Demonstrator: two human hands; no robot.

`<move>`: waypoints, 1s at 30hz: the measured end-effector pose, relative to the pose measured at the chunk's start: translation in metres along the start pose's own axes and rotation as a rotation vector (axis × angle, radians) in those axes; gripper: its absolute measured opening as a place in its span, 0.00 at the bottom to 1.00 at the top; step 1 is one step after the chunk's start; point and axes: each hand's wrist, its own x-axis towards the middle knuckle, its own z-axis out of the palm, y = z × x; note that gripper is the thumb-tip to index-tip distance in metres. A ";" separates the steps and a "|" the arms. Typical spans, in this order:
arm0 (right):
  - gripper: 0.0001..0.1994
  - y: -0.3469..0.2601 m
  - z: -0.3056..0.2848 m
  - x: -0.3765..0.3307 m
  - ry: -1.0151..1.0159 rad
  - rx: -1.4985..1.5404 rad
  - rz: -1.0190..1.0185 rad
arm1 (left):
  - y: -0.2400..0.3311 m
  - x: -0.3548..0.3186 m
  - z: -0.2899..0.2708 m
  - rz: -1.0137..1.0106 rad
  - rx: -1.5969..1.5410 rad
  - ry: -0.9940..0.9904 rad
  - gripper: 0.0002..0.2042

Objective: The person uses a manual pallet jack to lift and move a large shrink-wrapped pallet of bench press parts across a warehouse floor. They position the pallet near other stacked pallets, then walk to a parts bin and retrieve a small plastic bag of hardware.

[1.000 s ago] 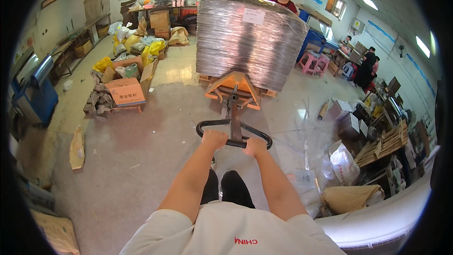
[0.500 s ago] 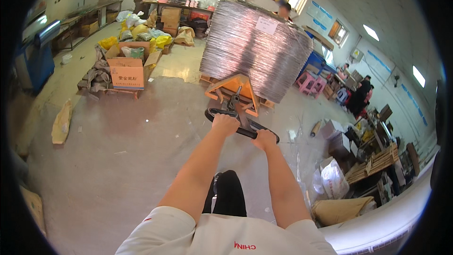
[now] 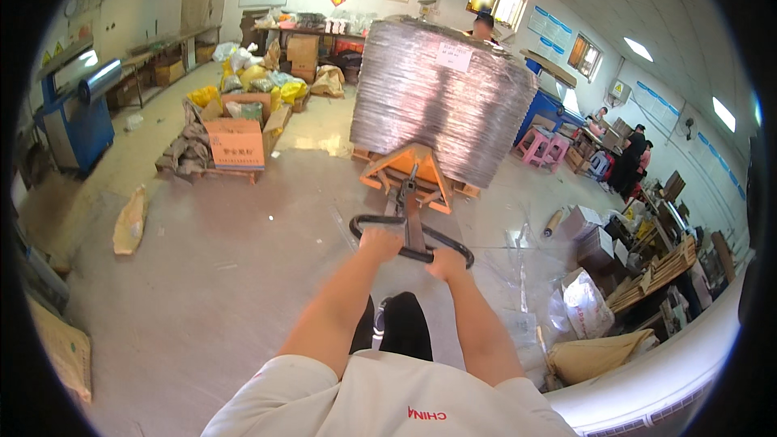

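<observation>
Both hands grip the black loop handle (image 3: pixel 443 238) of an orange pallet jack (image 3: pixel 402 163) in front of me. My left hand (image 3: pixel 380 243) is closed round the handle's near bar, left of the steering shaft. On the right side of the same handle, my right hand (image 3: pixel 447 263) is closed too. Over the jack's forks stands a tall stack of thin, shiny grey layers (image 3: pixel 405 97), on a wooden pallet that shows only at its lower edges. A white paper label (image 3: pixel 454 57) is fixed on the side facing me.
An open cardboard box (image 3: pixel 236 146) and yellow bags stand at the left, near a blue machine (image 3: pixel 81 133). A sack (image 3: pixel 131 222) lies on the floor. Boxes, wood slats and a white bag (image 3: pixel 586 305) line the right wall. Behind the stack a person (image 3: pixel 483 28) is partly hidden.
The view has tilted up a little, so the room sits lower in it. The handle and both my hands are slightly nearer to me. My grip is the same.
</observation>
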 end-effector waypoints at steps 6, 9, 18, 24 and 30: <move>0.18 -0.001 -0.042 -0.064 -0.072 0.035 0.012 | 0.033 -0.046 -0.045 0.108 0.132 -0.144 0.12; 0.18 -0.019 -0.059 -0.095 -0.112 0.035 0.004 | 0.032 -0.079 -0.061 0.184 0.137 -0.088 0.11; 0.16 -0.165 -0.076 -0.197 -0.111 0.066 0.059 | -0.032 -0.221 -0.091 0.186 0.082 -0.053 0.13; 0.16 -0.233 -0.091 -0.313 -0.174 0.040 0.083 | -0.017 -0.343 -0.136 0.186 0.091 -0.166 0.14; 0.15 -0.255 -0.082 -0.448 -0.116 0.090 0.099 | 0.039 -0.472 -0.146 0.210 0.155 -0.224 0.14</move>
